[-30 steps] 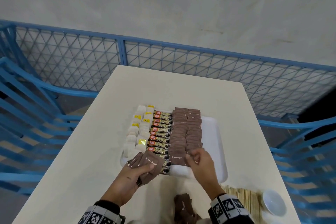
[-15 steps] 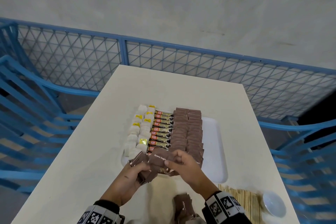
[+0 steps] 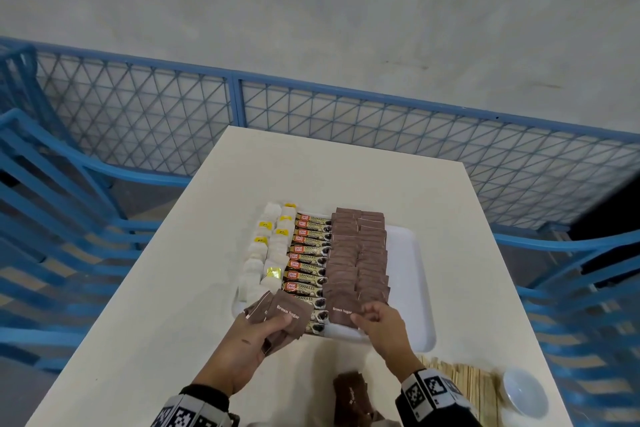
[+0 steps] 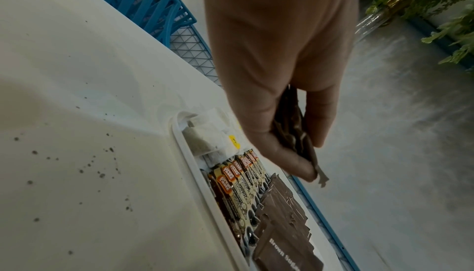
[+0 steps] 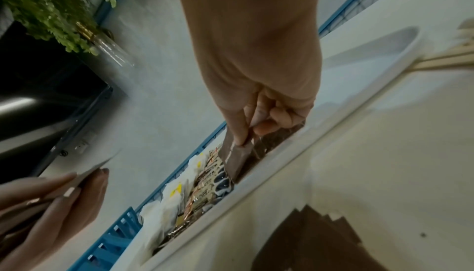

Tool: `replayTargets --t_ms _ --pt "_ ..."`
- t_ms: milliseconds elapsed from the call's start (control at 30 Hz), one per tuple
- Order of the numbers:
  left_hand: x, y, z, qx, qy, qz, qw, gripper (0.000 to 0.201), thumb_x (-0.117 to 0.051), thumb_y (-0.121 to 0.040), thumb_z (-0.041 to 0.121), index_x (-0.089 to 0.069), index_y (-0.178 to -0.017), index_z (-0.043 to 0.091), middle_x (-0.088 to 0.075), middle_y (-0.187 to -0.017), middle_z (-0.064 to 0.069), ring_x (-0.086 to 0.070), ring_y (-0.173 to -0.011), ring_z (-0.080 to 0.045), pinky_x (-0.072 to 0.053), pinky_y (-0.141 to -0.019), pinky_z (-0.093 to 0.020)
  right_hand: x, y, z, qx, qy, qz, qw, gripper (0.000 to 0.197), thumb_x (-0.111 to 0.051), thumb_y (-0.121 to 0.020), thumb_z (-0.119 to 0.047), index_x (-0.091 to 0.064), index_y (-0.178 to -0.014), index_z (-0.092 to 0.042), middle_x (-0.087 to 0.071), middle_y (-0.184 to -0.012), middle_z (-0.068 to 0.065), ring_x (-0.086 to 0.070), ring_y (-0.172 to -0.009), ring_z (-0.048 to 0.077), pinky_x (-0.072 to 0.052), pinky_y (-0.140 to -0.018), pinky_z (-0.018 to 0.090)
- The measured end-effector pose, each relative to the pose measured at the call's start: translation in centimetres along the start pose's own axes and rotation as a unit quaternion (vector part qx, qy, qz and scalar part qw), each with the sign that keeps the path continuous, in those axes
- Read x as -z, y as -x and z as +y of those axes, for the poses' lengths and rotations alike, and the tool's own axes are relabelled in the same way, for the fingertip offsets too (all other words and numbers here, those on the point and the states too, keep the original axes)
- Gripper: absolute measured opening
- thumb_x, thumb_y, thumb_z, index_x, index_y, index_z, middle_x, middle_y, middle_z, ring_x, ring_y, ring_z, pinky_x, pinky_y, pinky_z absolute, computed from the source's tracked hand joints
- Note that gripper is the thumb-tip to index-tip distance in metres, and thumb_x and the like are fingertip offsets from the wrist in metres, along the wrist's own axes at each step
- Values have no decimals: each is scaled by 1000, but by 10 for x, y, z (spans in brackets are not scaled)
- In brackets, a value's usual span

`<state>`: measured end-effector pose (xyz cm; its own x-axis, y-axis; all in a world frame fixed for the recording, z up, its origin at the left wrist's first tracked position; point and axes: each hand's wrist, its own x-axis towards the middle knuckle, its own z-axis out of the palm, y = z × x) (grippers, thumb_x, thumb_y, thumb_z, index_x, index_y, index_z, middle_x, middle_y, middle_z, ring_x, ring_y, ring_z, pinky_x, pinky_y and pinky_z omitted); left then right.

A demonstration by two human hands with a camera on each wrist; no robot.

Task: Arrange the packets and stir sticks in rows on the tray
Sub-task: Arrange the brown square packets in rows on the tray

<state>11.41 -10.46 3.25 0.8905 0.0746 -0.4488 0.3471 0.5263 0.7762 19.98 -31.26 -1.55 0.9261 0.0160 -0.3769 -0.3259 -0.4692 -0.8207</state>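
1. The right hand [image 3: 382,322] pinches one brown sugar packet [image 5: 237,158] at the tray's [image 3: 415,305] near edge, ending the brown row
2. The left hand [image 3: 254,340] grips a fanned packet stack [image 3: 282,317] over the tray's near-left corner
3. Stir sticks [image 3: 464,381] lie on the table [image 3: 166,288] near its near-right corner

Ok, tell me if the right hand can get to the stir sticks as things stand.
Probably yes. The stir sticks lie uncovered on the table just beside the right hand wrist. But that hand pinches a brown sugar packet, which it would need to set down first.
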Motion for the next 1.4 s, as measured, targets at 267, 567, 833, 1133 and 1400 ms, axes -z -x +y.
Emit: replayTargets --t_ms 267,567,833,1133,1400 --pt "2 -1 -1 3 -1 19 1000 34 -70 -74 -7 -64 -107 0 -72 -94 -17 -71 -80 -22 -57 -64 -27 -14 -6 -2 -1 29 44 999 22 -69 -78 -6 -53 -67 -17 -54 -67 -3 -47 -62 8 -39 -53 9" --pt "0 -2 -1 -3 -18 10 1000 39 -72 -61 7 -66 -99 5 -72 -85 -9 -70 -75 -15 -56 -63 -23 -18 11 -26 122 33 41 991 12 -64 -85 -22 -53 -85 -18 -49 -70 -6 -46 -66 7 -35 -56 12" --pt "-3 -2 -1 0 -33 -35 999 27 -66 -81 9 -67 -108 5 -70 -106 -17 -68 -98 -24 -55 -82 -32 -26 32 -50 134 -63 -211 966 12 -69 -82 -21 -63 -91 -15 -62 -75 -11 -54 -64 -4 -44 -62 12" --pt "-3 -8 -4 9 38 3 999 21 -40 -90 -5 -60 -97 -5 -66 -92 -28 -68 -77 -33 -58 -72 -35 -1 27 -36 56 -181 -187 964 12 -64 -83 0 -61 -95 -4 -68 -84 8 -64 -65 10 -53 -59 22" --pt "6 -13 -14 24 -32 46 998 32 -52 -90 -1 -53 -122 -5 -66 -110 -26 -63 -103 -38 -56 -80 -37 39 -7 17 26 3 2 1000 12 -70 -79 -8 -67 -84 -18 -69 -84 8 -62 -79 22 -47 -70 24"
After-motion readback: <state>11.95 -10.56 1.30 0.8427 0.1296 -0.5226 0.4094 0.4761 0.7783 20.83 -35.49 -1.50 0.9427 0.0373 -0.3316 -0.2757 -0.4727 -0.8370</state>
